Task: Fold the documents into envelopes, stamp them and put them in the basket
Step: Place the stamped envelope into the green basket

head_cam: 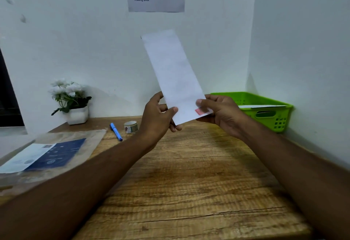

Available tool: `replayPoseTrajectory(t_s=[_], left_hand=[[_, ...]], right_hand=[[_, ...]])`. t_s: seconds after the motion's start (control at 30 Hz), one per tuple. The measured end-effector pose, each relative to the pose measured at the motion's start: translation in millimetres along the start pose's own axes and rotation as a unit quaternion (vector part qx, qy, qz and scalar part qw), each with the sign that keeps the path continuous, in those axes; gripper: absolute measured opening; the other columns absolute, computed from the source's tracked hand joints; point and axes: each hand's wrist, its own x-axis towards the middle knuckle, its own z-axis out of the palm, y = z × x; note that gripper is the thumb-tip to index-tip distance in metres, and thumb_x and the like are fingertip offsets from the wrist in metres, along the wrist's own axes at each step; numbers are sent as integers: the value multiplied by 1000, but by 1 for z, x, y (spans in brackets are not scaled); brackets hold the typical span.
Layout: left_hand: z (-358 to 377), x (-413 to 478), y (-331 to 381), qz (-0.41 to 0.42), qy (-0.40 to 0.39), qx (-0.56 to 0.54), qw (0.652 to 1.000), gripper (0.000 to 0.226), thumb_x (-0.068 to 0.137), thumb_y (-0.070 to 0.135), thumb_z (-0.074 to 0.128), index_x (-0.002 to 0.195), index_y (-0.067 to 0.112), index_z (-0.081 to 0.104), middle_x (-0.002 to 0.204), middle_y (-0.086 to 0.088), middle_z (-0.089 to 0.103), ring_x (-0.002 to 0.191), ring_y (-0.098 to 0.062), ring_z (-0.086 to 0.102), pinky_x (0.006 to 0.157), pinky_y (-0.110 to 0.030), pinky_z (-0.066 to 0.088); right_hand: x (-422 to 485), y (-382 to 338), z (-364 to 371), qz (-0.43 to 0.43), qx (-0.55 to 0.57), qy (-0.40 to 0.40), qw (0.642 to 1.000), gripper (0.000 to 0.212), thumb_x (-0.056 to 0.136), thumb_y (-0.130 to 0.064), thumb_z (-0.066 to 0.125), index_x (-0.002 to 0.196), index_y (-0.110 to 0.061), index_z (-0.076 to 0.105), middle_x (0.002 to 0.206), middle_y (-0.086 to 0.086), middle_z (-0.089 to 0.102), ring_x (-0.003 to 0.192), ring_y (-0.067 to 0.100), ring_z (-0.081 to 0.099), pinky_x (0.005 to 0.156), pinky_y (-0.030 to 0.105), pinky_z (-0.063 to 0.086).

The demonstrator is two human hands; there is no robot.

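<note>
While left grip (158,115) and right grip (219,111) pinch the stamped envelope (170,69), placement seems next: rightward into the green basket (246,97).

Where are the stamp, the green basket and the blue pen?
stamp (198,111): head view, its red face.
green basket (262,122): head view, front wall.
blue pen (116,132): head view, mid barrel.

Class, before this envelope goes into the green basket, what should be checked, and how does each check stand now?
1. Grip: left hand and right hand both hold the envelope: ok.
2. Red stamp on it, by the right thumb: ok.
3. Flap sealed: cannot tell.
4. Document inside: cannot tell.
5. Basket open on top, holds another white envelope, room left: ok.
</note>
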Motion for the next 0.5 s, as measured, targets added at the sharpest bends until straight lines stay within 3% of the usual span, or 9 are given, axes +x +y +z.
replayPoseTrajectory(t_s=[0.13, 0.33, 0.5], left_hand=[[9, -2, 0, 0, -23, -4, 1000, 53, 93, 5, 59, 140, 19, 39, 91, -3, 71, 47, -21, 64, 44, -26, 53], [45, 10, 14, -4, -86, -28, 996, 52, 95, 1, 54, 142, 20, 40, 88, -9, 72, 48, -18, 63, 47, -26, 50], [84, 21, 22, -75, -152, -77, 983, 42, 91, -6, 55, 131, 2, 51, 71, -10, 66, 51, -12, 61, 49, -22, 47]], right_hand=[[-4, -7, -10, 9, -10, 19, 1000, 10, 89, -5, 64, 97, -3, 70, 87, 11, 72, 68, 17, 69, 57, 30, 58], [-18, -29, -44, 2, -49, 99, 994, 12, 94, -11, 59, 94, -5, 69, 82, 9, 70, 65, 17, 69, 52, 26, 55], [-26, -44, -78, 5, -85, 173, 981, 14, 94, -12, 58, 85, -6, 67, 78, 9, 66, 64, 17, 65, 56, 30, 56]])
